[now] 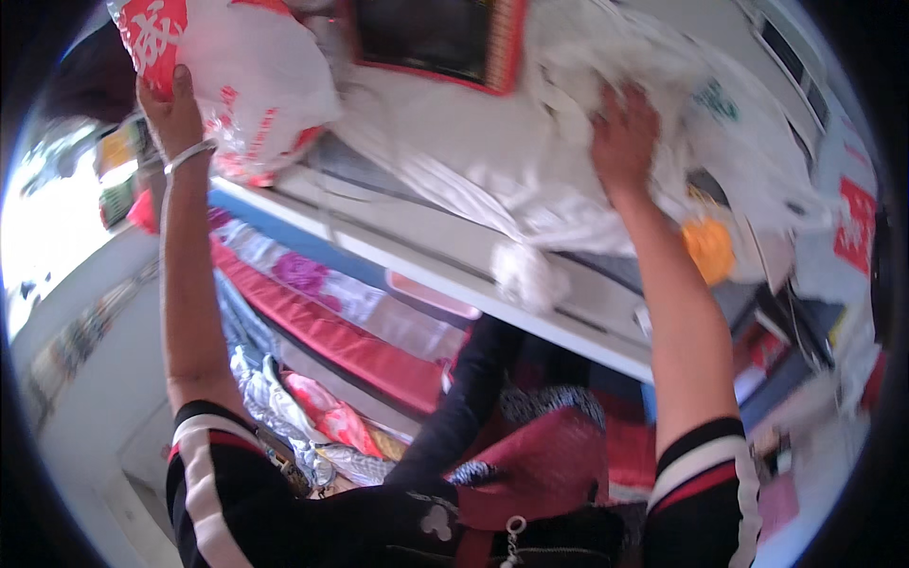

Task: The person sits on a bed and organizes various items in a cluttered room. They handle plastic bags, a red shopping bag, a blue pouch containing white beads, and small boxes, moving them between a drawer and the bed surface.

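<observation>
At the upper left my left hand (172,106), with a bracelet at the wrist, grips the edge of a white plastic bag (284,78) with red print. My right hand (628,138) lies with fingers spread on crumpled whitish cloth (579,92) at the upper right; whether it pinches the cloth cannot be told. White fabric (454,156) stretches between the hands over the table. Its gathered white end (527,273) hangs at the table's front edge. A red-framed dark panel (429,35) lies beyond the fabric.
The white table edge (341,245) runs diagonally before me. A translucent bag (753,142) with green print and an orange item (709,248) are to the right. Below the edge are a pink tray (433,295), a red cushion (341,334) and piled fabrics (327,412). A red-marked bag (852,227) is at far right.
</observation>
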